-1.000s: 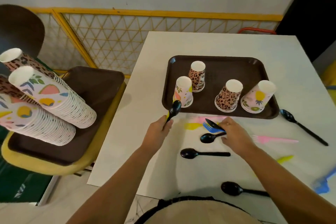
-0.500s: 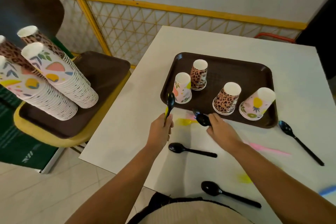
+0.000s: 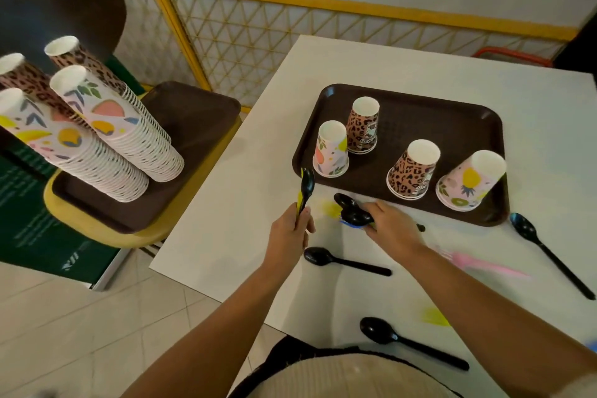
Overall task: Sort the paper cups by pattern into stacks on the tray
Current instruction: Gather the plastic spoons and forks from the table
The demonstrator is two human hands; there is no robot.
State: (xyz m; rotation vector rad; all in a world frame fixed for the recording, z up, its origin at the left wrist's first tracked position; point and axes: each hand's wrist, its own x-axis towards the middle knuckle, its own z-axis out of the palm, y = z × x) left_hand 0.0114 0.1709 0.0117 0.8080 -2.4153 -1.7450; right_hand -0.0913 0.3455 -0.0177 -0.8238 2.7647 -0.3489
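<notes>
On the white table a brown tray [image 3: 452, 113] carries short upside-down cup stacks: a fruit-pattern stack [image 3: 331, 150] and a leopard stack [image 3: 363, 126] at its left, another leopard stack [image 3: 412, 170] and a second fruit stack [image 3: 468, 181] at its right. My left hand [image 3: 289, 233] holds a black spoon [image 3: 306, 186] upright together with a yellow utensil, just in front of the tray's near left corner. My right hand [image 3: 392, 229] rests on the table before the tray, gripping black spoons [image 3: 352, 212] and a blue utensil.
Loose black spoons lie on the table [image 3: 347, 263], [image 3: 410, 342], [image 3: 549, 255], with a pink fork [image 3: 481, 263] and a yellow piece [image 3: 434, 317]. At left, tall cup stacks [image 3: 106, 136] stand on a second brown tray [image 3: 190, 126] on a yellow chair. A yellow lattice fence [image 3: 258, 39] stands behind.
The view swung so the table now sits further right. My right hand picked a black spoon off the table and now holds it with the other cutlery. My left hand keeps its spoon.
</notes>
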